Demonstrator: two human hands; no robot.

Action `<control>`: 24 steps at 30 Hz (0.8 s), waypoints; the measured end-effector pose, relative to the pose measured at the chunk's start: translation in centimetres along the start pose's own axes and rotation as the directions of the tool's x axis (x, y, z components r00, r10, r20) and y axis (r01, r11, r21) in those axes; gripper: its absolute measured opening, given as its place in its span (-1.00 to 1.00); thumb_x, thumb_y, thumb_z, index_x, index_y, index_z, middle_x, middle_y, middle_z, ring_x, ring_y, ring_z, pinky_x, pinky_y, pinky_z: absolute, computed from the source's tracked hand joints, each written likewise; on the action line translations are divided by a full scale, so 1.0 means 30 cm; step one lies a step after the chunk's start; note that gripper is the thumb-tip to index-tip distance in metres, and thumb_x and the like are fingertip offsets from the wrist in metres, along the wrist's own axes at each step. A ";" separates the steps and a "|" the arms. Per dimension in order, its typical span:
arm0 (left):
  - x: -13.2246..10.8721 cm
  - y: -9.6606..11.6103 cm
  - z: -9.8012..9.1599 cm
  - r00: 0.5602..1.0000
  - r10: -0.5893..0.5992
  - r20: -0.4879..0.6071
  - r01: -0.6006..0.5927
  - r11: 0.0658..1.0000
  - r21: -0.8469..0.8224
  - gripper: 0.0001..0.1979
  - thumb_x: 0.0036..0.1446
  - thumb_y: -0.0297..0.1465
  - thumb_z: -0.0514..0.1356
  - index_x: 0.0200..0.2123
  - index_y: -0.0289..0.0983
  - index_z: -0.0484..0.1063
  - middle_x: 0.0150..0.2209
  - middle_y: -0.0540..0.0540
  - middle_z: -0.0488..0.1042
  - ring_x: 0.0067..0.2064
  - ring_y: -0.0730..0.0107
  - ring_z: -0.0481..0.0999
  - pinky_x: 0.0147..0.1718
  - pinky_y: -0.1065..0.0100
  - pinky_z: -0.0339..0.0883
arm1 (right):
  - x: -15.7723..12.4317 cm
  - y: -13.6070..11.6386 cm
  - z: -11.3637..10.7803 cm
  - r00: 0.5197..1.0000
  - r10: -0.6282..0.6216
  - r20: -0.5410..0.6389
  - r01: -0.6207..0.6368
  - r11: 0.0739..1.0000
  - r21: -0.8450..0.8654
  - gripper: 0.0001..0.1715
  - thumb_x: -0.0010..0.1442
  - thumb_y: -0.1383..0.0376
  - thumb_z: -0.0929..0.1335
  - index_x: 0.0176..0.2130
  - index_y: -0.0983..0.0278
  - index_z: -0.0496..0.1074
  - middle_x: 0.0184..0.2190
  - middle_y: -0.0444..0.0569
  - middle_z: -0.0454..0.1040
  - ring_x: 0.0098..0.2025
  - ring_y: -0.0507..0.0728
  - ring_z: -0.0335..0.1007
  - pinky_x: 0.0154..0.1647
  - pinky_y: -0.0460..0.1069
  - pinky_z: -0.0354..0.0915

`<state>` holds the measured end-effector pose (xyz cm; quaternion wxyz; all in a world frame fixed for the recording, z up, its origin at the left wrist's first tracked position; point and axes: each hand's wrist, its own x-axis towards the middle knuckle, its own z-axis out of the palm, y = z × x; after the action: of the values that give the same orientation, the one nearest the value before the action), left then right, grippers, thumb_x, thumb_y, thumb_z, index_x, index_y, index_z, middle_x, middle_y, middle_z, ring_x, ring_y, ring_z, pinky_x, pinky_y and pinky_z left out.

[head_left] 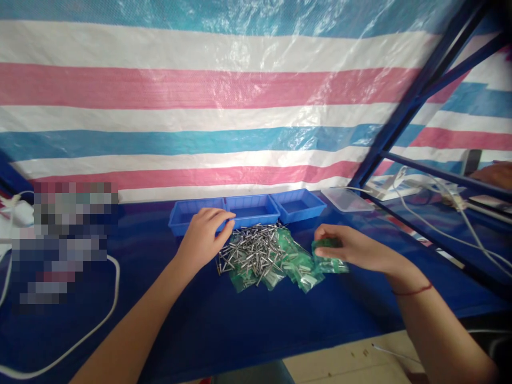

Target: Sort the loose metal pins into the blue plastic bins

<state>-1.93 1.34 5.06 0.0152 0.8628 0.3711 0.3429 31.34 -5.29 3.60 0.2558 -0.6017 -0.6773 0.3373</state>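
Note:
A heap of thin silvery metal pins, rivet-like in shape [256, 250], lies on the blue table, partly on top of green plastic bags. My left hand [206, 232] hovers at the heap's left edge, in front of the blue trays, fingers stretched and thumb apart, holding nothing. At the right, my right hand [344, 248] has its thumb and fingers curled round a small green plastic bag [334, 265] with pieces inside. Another filled green bag [300, 266] lies between that hand and the heap. The palm side of both hands is hidden.
Three shallow blue trays [252, 218] stand in a row behind the heap. To their right is a clear plastic lid [347, 200]. A white cable [116, 282] curves across the left of the blue table [248, 325]. Blue metal frame bars [404, 117] rise at right.

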 end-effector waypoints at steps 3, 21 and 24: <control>-0.005 0.092 0.027 0.979 -0.082 0.187 0.122 0.970 -0.210 -0.73 0.25 -0.24 0.06 -0.14 -0.22 0.49 -0.19 -0.09 0.55 -0.17 0.28 0.48 -0.14 0.26 0.29 | 0.055 -0.084 0.037 0.989 -0.109 -0.100 0.130 0.963 0.234 -0.56 0.01 -0.06 0.41 -0.40 0.27 0.36 -0.49 -0.13 0.41 -0.45 0.04 0.30 -0.40 -0.04 0.20; 0.001 -0.001 0.056 0.825 -0.367 0.429 0.531 0.764 -0.367 -0.63 0.21 -0.14 0.07 -0.50 -0.29 0.35 -0.57 0.04 0.36 -0.52 0.47 0.33 -0.50 0.45 0.16 | 0.221 -0.179 0.289 0.956 -0.164 -0.241 0.267 0.824 0.499 -0.68 0.20 0.06 0.31 -0.23 0.26 0.38 -0.57 -0.17 0.34 -0.56 -0.02 0.19 -0.53 -0.08 0.15; -0.003 0.009 0.051 0.816 -0.322 0.481 0.537 0.730 -0.422 -0.65 0.20 -0.16 0.09 -0.49 -0.29 0.37 -0.54 0.02 0.43 -0.51 0.47 0.38 -0.49 0.45 0.20 | 0.203 -0.189 0.292 0.955 -0.184 -0.235 0.277 0.836 0.474 -0.68 0.20 0.06 0.31 -0.39 0.26 0.37 -0.59 -0.15 0.34 -0.57 -0.02 0.17 -0.56 -0.08 0.13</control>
<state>-0.89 1.43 3.92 0.4084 0.7591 0.4421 0.2481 20.23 -0.86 1.94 0.5021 -0.4560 -0.6081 0.4126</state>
